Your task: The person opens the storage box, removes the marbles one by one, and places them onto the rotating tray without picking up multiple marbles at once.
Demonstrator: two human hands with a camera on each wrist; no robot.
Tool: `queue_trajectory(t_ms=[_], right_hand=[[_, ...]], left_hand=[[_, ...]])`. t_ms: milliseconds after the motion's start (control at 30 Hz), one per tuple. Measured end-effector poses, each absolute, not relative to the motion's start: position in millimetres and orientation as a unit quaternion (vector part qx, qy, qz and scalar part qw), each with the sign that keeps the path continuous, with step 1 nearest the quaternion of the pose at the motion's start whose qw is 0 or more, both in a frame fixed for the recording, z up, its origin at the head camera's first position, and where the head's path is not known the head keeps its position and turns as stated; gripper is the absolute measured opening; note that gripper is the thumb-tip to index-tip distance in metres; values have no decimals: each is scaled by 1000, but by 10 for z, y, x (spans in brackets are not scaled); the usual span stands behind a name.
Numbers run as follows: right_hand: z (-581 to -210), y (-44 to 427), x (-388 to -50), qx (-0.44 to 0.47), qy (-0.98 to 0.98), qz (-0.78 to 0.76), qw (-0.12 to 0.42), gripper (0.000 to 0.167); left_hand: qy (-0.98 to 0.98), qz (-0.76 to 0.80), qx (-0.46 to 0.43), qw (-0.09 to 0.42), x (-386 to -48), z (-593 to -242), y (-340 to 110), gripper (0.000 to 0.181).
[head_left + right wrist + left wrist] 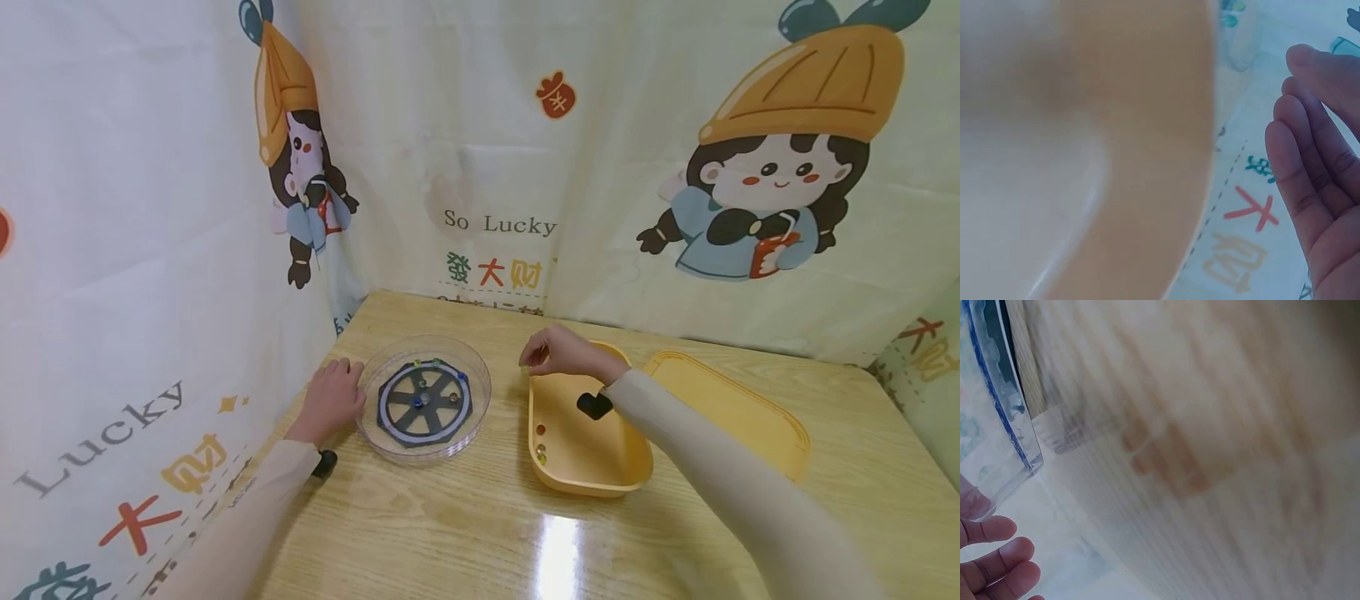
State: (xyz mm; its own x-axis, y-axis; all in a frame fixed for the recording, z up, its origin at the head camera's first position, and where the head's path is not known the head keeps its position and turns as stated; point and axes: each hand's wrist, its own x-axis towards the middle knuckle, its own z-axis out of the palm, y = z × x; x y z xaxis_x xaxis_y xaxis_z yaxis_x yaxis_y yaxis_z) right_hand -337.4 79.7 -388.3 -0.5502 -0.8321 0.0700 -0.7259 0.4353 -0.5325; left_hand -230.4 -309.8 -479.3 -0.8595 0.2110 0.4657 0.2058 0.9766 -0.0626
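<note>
At the left, a clear round dish (480, 417) stands on the table around a dark wheel-shaped piece (401, 417) with a pale ring. Several small glass marbles lie within it, among them a blue marble (417, 402). My left hand (330, 400) rests against the dish's left side, fingers loosely bent; the left wrist view shows its fingertips (1013, 553) beside the clear wall. Over the left rim of a yellow-orange tub (592, 467), my right hand (558, 350) pinches a yellow-green marble (525, 370). The right wrist view does not show this marble.
In the tub lie an orange-brown marble (541, 430) and more marbles near its left wall. A flat yellow lid (720, 400) lies right of the tub, under the right forearm. Printed curtains (480, 150) hang behind and left of the wooden table (420, 533).
</note>
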Motion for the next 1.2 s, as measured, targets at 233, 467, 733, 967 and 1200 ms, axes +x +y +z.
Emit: queue_trajectory(t_ms=[233, 467, 733, 967, 1200], right_hand=[[-3864, 420, -3485, -442, 852, -255, 119, 11], [-3906, 34, -3556, -432, 852, -262, 137, 11], [-4035, -343, -3590, -447, 849, -242, 146, 10], [-4150, -576, -3580, -446, 847, -240, 161, 8], [-4238, -704, -3591, -428, 853, -235, 182, 8]], left_hand=[[-968, 9, -103, 230, -2305, -4790, -3102, 14], [-964, 10, -110, 242, -2300, -4785, -3105, 14], [-966, 8, -105, 236, -2296, -4793, -3105, 16], [-969, 5, -102, 227, -2298, -4789, -3098, 15], [-968, 7, -105, 227, -2311, -4776, -3092, 15]])
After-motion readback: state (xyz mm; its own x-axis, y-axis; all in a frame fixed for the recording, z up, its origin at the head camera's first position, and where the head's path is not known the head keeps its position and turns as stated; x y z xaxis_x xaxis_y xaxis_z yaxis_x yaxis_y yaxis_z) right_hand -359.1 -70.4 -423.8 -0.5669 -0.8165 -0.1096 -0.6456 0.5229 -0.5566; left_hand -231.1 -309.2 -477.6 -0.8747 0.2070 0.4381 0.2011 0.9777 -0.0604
